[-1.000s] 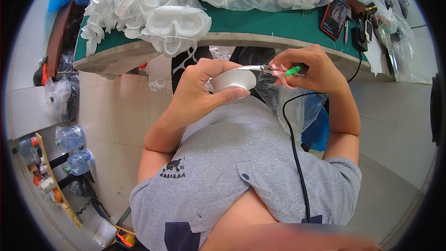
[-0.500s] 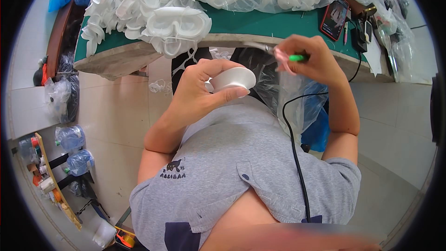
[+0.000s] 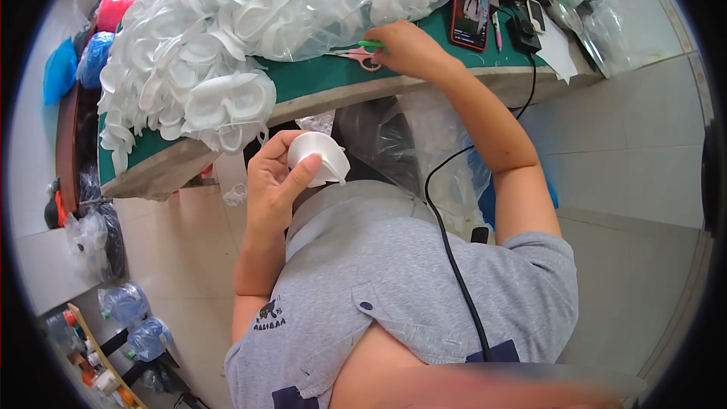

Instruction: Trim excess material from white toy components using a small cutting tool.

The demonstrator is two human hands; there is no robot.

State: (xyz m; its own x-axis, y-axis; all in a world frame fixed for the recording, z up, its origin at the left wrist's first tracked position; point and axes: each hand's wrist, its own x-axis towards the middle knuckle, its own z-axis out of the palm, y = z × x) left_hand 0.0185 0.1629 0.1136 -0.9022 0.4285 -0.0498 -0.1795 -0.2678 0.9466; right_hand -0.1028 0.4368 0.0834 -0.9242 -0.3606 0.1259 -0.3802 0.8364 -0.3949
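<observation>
Left hand (image 3: pixel 274 182) pinching a white moulded cup (image 3: pixel 316 159) at chest height, right hand (image 3: pixel 409 49) closed on pink-green scissors (image 3: pixel 362 55) — resting on the green table (image 3: pixel 303 85), beside heaped white cups (image 3: pixel 219 45).

I see a green-topped bench (image 3: pixel 318 83) heaped with white moulded cups (image 3: pixel 227 38), a phone (image 3: pixel 470 2) propped near its right end, and a black cable (image 3: pixel 447 242).

**White cup in one hand, scissors under the other**

I see my left hand (image 3: pixel 276 182) closed around a white moulded cup (image 3: pixel 318 157), held below the green bench (image 3: pixel 318 79) edge. My right hand (image 3: pixel 409 47) rests on that bench, touching pink-handled scissors (image 3: pixel 362 56). Heaped white cups (image 3: pixel 219 45) cover the bench's left; a phone (image 3: pixel 470 2) lies right of my hand.
</observation>
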